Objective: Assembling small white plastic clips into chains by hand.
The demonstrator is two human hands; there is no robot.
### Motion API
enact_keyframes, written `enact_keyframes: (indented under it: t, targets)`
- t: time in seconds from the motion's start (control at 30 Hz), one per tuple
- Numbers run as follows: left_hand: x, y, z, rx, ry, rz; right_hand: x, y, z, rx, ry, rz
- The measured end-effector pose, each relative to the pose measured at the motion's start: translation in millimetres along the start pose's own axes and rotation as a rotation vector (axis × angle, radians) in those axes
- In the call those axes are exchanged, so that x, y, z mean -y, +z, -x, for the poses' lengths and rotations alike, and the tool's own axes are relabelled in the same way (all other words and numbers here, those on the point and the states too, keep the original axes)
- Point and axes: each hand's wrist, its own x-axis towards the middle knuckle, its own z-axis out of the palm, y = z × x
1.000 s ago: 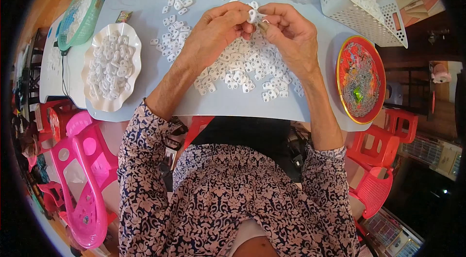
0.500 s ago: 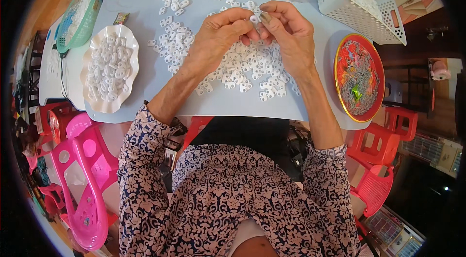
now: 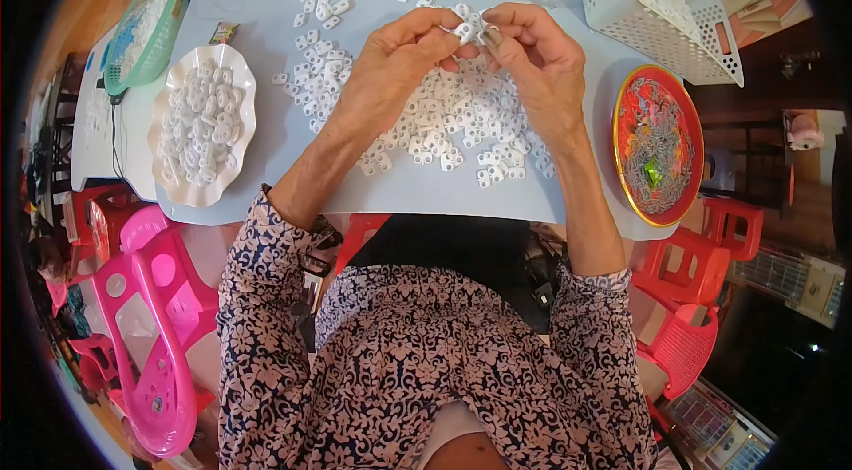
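Note:
My left hand (image 3: 397, 62) and my right hand (image 3: 538, 53) meet above a heap of small white plastic pieces (image 3: 435, 128), each with round holes. Between the fingertips of both hands is a small white plastic piece (image 3: 465, 31) with dark holes. The left thumb and forefinger pinch its left side; the right thumb and forefinger close on its right side. Whether the right fingers also hold something thinner is too small to tell. To the left, a wavy-rimmed white dish (image 3: 167, 186) carries rounded white pieces. At the right, a red plate (image 3: 622, 170) with a gold rim bears many small grey metal bits.
A white perforated basket (image 3: 710, 57) of white pieces stands at the back right. Further left are a green basket (image 3: 160, 48) and a small wrapper (image 3: 223, 32). Pink (image 3: 173, 381) and red (image 3: 679, 266) plastic seats flank the grey table (image 3: 337, 195).
My hands have drawn slightly apart, the right one shifting a little right. More of the white piece shows between the fingertips now, and it appears turned.

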Motion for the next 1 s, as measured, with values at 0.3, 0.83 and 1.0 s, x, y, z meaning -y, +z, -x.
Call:
enact_keyframes:
  t: [0.3, 0.83, 1.0]
  targets:
    - [1.0, -7.8, -5.0, -0.053, -0.071, 0.131, -1.3, 1.3, 1.2, 0.063, 0.026, 0.117]
    - [1.9, -9.4, -3.7, -0.038, -0.016, 0.092, -1.5, 5.3, 2.6, 0.048, 0.040, 0.173]
    - [5.7, -12.3, -4.7, -0.006, 0.061, 0.043, -2.5, 6.0, 2.7, 0.032, 0.033, 0.173]
